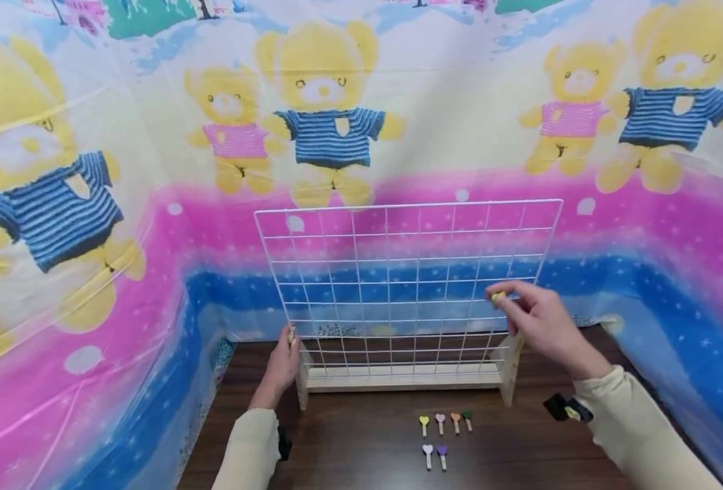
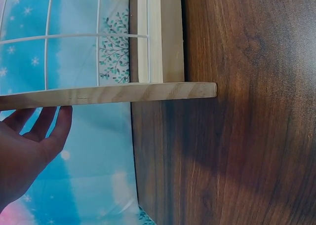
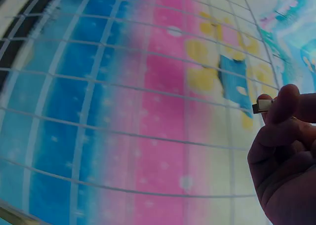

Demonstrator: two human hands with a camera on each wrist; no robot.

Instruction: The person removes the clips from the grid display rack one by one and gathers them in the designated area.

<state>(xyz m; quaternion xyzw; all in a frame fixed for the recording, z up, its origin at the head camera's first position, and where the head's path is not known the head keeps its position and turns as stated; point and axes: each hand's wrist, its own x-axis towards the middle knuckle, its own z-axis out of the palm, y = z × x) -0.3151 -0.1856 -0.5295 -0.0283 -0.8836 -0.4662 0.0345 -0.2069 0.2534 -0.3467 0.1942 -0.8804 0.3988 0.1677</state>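
In the head view my right hand (image 1: 541, 320) pinches a small clothespin with a yellow top (image 1: 498, 297) in front of the right side of a white wire grid (image 1: 419, 299). The right wrist view shows the clothespin's wooden end (image 3: 263, 106) poking out between thumb and fingers, apart from the wires. At the grid's left side, my left hand (image 1: 283, 361) holds the upright of the wooden stand (image 1: 404, 384). Its bent fingers meet the side board (image 2: 108, 93) in the left wrist view; the thumb is hidden there.
Several heart-topped clothespins lie in two rows before the stand, among them a yellow one (image 1: 424, 425), a pink one (image 1: 440, 423), a white one (image 1: 428, 456) and a purple one (image 1: 443, 457). A bear-print cloth (image 1: 434, 129) hangs behind the dark wooden table (image 1: 349, 442).
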